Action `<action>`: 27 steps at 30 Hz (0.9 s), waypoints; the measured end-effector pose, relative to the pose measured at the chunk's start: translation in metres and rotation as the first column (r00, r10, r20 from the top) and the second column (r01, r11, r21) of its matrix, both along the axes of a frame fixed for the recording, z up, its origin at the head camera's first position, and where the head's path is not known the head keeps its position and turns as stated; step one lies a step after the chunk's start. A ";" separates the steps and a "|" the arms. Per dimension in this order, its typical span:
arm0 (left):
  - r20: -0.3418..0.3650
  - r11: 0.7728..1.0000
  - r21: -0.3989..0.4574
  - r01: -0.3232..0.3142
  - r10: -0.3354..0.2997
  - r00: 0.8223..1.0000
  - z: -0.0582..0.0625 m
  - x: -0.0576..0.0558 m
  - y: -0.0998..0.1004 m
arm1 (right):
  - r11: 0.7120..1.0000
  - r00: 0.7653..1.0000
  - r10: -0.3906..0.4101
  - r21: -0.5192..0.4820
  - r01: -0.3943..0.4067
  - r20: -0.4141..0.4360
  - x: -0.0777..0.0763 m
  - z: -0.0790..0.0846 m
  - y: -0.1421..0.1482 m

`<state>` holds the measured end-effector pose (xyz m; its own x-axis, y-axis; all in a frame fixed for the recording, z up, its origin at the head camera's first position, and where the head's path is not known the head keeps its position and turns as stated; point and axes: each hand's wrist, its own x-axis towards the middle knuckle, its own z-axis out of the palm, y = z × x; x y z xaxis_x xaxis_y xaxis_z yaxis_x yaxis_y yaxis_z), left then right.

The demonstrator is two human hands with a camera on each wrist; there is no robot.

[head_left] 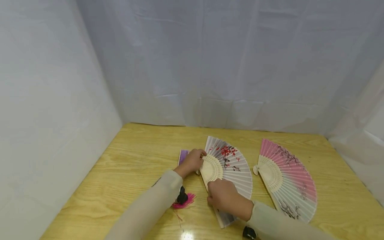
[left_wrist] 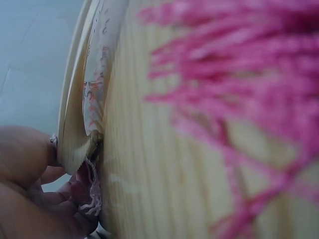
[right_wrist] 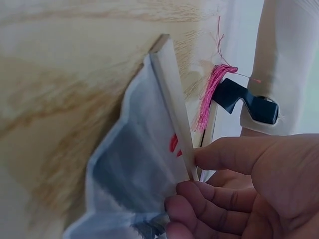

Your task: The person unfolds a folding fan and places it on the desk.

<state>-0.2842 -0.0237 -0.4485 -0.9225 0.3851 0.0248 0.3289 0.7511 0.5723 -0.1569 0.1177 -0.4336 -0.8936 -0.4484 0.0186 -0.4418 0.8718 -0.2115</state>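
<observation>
The patterned fan [head_left: 244, 175] in the person's hands is a spread half-round of pleated, cloth-like leaf, shading from white to smoky grey and printed with red blossoms on dark twigs; its ribs are pale and wood-like, pierced with small holes that form a lacy band near the pivot; the outer stick is smooth, straight and flat-sided, and a thin pale cord [left_wrist: 93, 186] hangs in twisted strands at the base; the surface [head_left: 135, 160] beneath is yellowish, with streaked wood grain and a glossy glint at its near edge.

The left hand [head_left: 192, 161] is closed around the fan's narrow pivot end, thumb against the wooden stick; the right hand [head_left: 225, 196] pinches the near outer stick partway along, between thumb and curled fingers; the fan thus lies between and beneath both hands, its leaf spreading to the right of the left hand and the near tip of its stick reaching past the right hand.

A pink fan [head_left: 292, 178], fading to pale green, lies spread just to the right; a purple strip [head_left: 183, 156] is partly hidden behind the left hand; a tassel [head_left: 189, 201] of loose magenta threads lies beside the left sleeve [head_left: 150, 201].
</observation>
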 end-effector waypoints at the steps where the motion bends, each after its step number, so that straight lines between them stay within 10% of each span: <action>1: 0.002 1.000 -0.006 -0.004 0.004 1.000 0.000 0.000 0.000 | 1.000 1.000 0.000 -0.006 0.000 0.003 0.000 0.000 0.000; 13: 0.011 0.982 0.148 -0.120 0.120 0.993 -0.002 0.002 -0.002 | 0.997 0.999 -0.034 -0.063 0.034 -0.004 -0.001 0.005 0.003; 27: 0.201 0.853 0.456 -0.252 0.177 0.963 0.034 0.009 -0.018 | 0.988 0.997 -0.067 -0.143 0.062 -0.029 -0.016 0.031 -0.003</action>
<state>-0.2752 -0.0420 -0.4146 -0.9882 0.1529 0.0121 0.0759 0.4190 0.9048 -0.1725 0.1144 -0.4027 -0.9183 -0.3808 0.1086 -0.3949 0.8606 -0.3215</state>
